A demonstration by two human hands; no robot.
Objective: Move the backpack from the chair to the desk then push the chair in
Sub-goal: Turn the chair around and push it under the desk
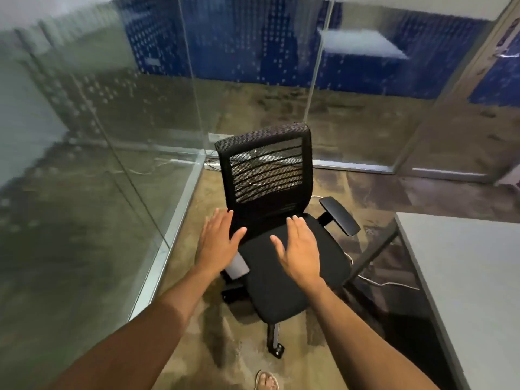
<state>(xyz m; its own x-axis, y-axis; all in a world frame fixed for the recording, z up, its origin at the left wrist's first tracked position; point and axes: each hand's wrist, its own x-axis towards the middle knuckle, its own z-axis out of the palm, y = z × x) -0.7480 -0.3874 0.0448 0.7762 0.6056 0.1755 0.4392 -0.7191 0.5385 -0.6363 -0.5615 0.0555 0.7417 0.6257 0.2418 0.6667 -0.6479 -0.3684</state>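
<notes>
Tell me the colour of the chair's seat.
Black, seen best in the head view: chair seat.

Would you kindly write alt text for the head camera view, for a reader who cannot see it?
Two bare hands, left hand and right hand, reach open over a black mesh-backed office chair whose seat is empty. A grey desk edge lies to the right, glass partitions behind; no backpack shows.

Glass partition walls [112, 130] enclose the room on the left and far sides, set in pale metal floor rails [174, 220]. Beyond them stands a blue dotted wall [239, 43]. The floor [202, 327] is mottled brown. White cables [385, 283] trail across it at right.
</notes>
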